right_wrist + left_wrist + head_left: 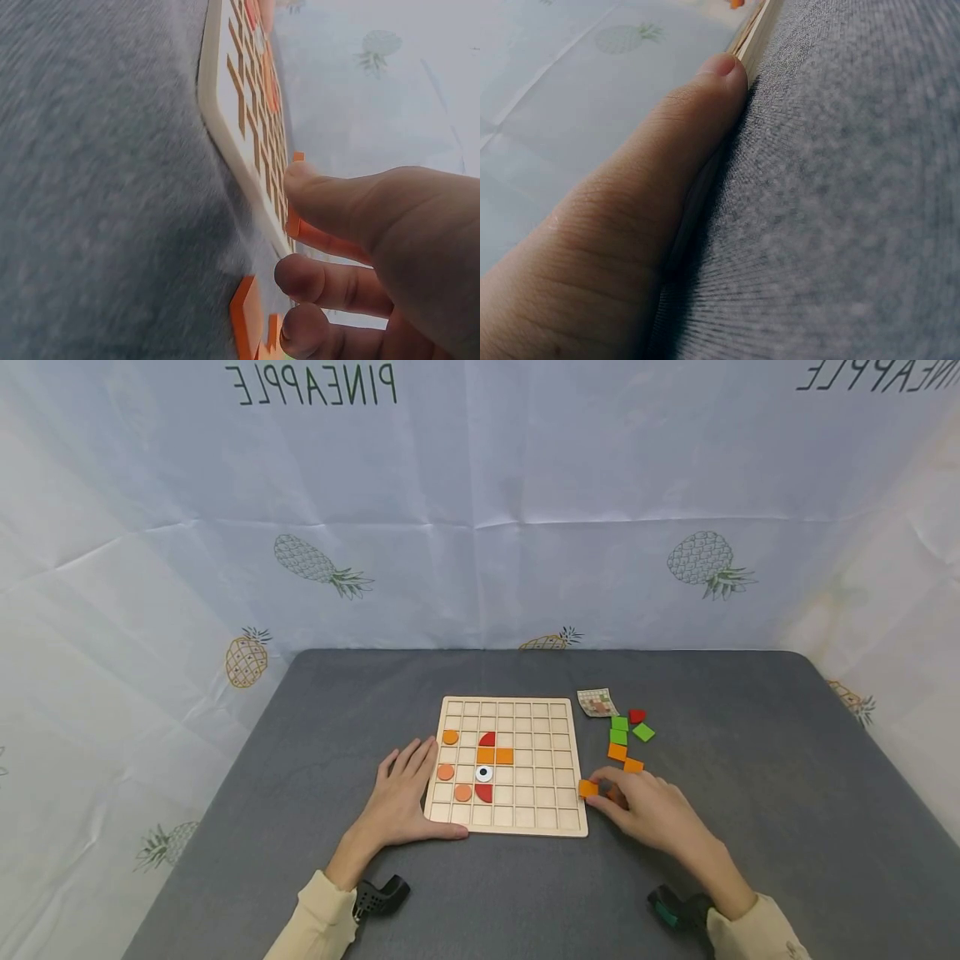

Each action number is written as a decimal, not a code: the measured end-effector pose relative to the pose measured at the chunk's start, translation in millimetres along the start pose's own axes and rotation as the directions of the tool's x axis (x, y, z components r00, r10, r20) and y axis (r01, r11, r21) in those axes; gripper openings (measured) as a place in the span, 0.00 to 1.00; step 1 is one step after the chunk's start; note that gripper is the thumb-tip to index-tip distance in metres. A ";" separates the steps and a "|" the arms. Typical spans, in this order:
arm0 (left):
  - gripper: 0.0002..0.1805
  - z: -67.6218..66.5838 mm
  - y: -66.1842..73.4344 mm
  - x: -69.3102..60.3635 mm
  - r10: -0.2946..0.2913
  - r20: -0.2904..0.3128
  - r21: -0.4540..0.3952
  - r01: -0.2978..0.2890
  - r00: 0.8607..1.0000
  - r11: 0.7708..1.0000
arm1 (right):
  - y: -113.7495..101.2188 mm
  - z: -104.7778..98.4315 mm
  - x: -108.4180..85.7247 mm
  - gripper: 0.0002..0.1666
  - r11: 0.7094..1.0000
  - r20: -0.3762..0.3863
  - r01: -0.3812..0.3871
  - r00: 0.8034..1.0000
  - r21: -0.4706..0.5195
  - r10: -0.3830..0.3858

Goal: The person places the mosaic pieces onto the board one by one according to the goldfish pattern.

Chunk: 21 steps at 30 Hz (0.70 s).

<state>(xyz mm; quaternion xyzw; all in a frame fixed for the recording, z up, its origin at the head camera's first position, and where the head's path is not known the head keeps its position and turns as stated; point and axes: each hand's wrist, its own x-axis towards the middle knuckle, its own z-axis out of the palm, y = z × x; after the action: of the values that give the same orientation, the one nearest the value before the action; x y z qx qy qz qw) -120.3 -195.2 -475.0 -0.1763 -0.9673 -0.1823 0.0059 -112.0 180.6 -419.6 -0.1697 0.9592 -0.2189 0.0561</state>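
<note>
A pale wooden grid board (546,774) lies on the table. Set in its cells are orange discs, two orange square tiles, two red quarter-circle pieces and a white disc with a dark centre (484,773). My left hand (397,802) rests at the board's lower left corner, fingers spread along the left side and thumb (705,97) lying against the near edge. Between thumb and forefinger, my right hand (648,806) pinches an orange square tile (588,788) at the board's right edge. The right wrist view shows that tile (294,221) edge-on.
Right of the board lie loose green tiles (618,737), a red piece (637,716) and orange tiles (617,752). Behind them is a small printed pattern card (597,702). A pineapple-print cloth (465,585) hangs beyond the grey table (360,693).
</note>
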 end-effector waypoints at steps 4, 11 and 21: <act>0.77 0.3 0.0 0.0 0.000 0.000 0.000 0.000 1.000 1.000 | -6.6 0.3 3.0 0.16 0.999 -0.022 0.043 0.999 -0.014 -0.043; 0.77 0.4 0.5 -0.2 -0.002 0.004 -0.007 0.002 1.000 1.000 | -18.6 2.7 11.4 0.16 0.996 -0.029 0.087 0.996 0.002 -0.087; 0.77 -0.4 1.0 -0.1 -0.002 0.005 -0.018 0.002 1.000 1.000 | -37.1 8.0 29.1 0.16 0.993 -0.022 0.119 0.993 0.008 -0.119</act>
<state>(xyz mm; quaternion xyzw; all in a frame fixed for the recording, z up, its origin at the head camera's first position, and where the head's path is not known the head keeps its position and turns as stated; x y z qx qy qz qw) -119.8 -194.5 -474.3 -0.1757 -0.9659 -0.1904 0.0015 -126.6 135.8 -411.5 -0.2239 0.9470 -0.2279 0.0336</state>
